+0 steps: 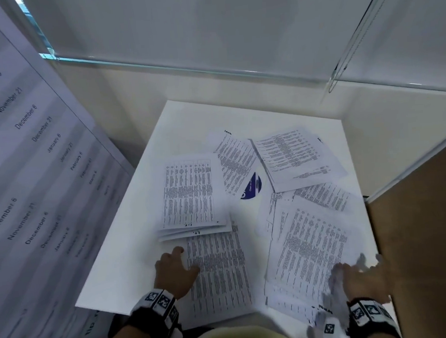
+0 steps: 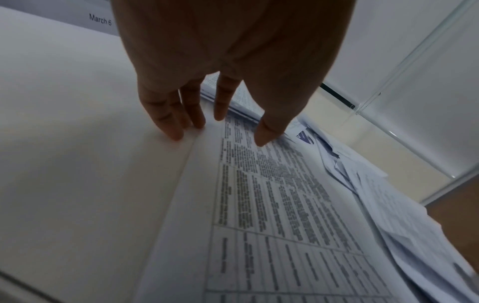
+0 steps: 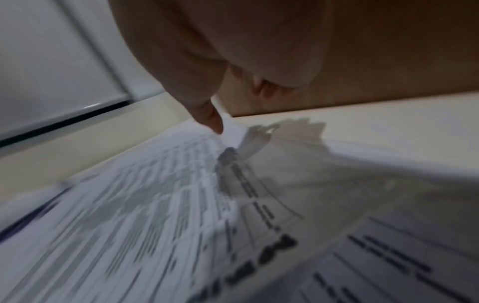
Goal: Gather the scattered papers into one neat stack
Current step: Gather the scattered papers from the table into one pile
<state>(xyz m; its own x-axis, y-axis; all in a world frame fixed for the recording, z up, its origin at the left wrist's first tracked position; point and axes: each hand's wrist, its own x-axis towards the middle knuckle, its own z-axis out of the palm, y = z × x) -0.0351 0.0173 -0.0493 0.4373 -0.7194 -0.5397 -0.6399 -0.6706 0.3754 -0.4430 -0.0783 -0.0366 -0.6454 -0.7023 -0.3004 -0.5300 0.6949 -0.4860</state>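
Observation:
Printed papers lie scattered over a white table [image 1: 133, 251]. My left hand [image 1: 186, 258] [image 2: 220, 131] rests with straight fingers [image 2: 173, 131] on the table at the left edge of a near sheet [image 1: 217, 277] [image 2: 272, 205], thumb on the sheet. A small fanned stack [image 1: 189, 193] lies just beyond it. My right hand [image 1: 356, 267] [image 3: 238, 108] is blurred at the near right corner of a large sheet [image 1: 311, 249] [image 3: 155, 194]; thumb and curled fingers appear to pinch that raised corner. More sheets [image 1: 296, 157] lie farther back, one showing a blue logo [image 1: 251, 188].
A big printed sheet of dates [image 1: 22, 153] leans at the left. Frosted glass panels [image 1: 210, 40] wall the back and right. A brown wooden panel [image 1: 421, 236] stands right of the table. The table's near edge [image 1: 100, 308] is close to my body.

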